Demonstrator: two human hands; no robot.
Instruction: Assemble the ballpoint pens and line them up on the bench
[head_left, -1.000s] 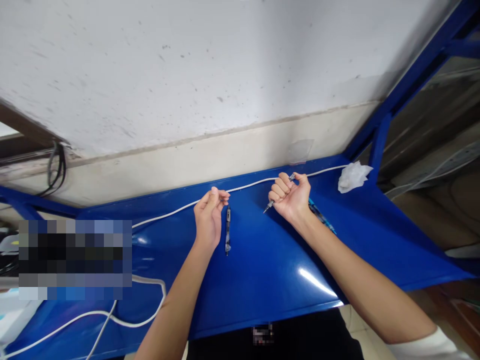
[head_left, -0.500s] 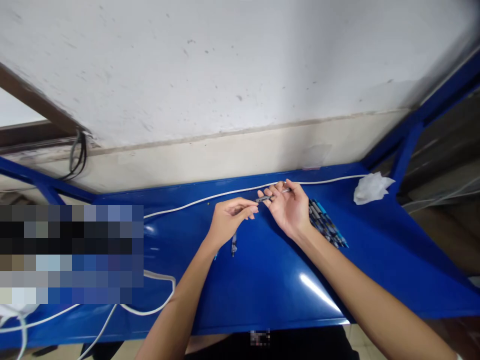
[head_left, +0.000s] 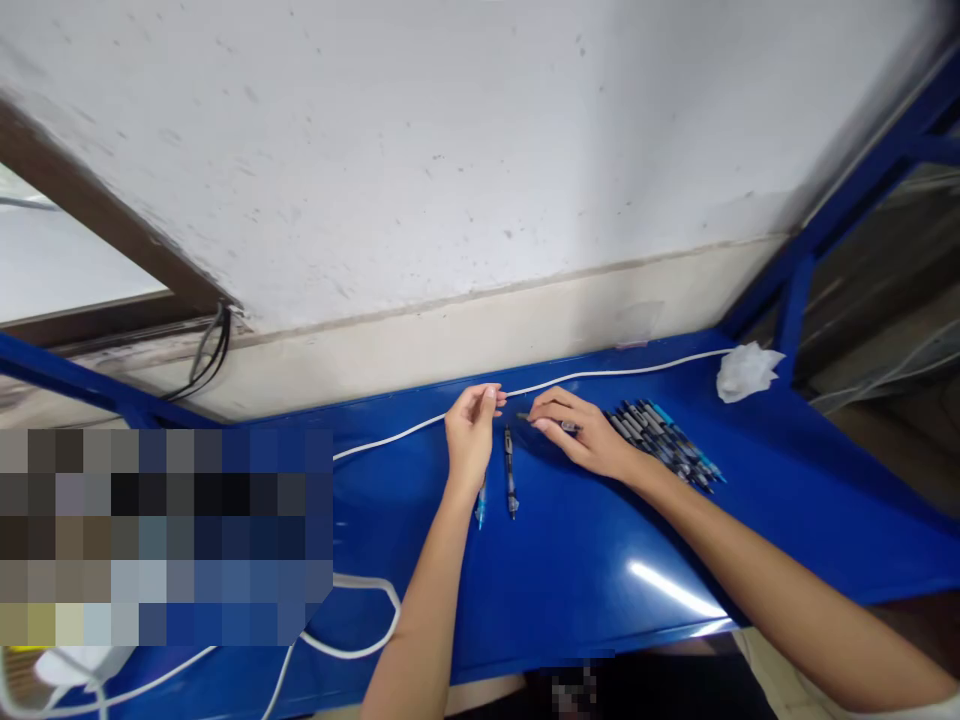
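A dark pen [head_left: 571,427] is in my right hand [head_left: 592,440], its fingers closed round the barrel above the blue table. My left hand [head_left: 469,440] is curled, with thumb and fingertips close together; whatever they may hold is hidden. Between the two hands a dark pen [head_left: 511,470] with a clear section lies on the tabletop, its tip toward me. Beside my left wrist lies a blue pen [head_left: 481,505], partly covered by the arm. To the right of my right hand, several dark and blue pens [head_left: 664,445] lie side by side in a pile.
A white cable [head_left: 615,373] runs along the back of the blue table [head_left: 585,580]. Crumpled white plastic [head_left: 748,372] sits at the back right. More white cable [head_left: 360,652] loops at the left, near a blurred-out area. Behind stands a wall [head_left: 420,180], with blue frame posts at both sides.
My hands have moved apart, and my left hand has let go of the pen, which my right hand holds, now turned palm down. The view has shifted, showing more of the pens on the table.
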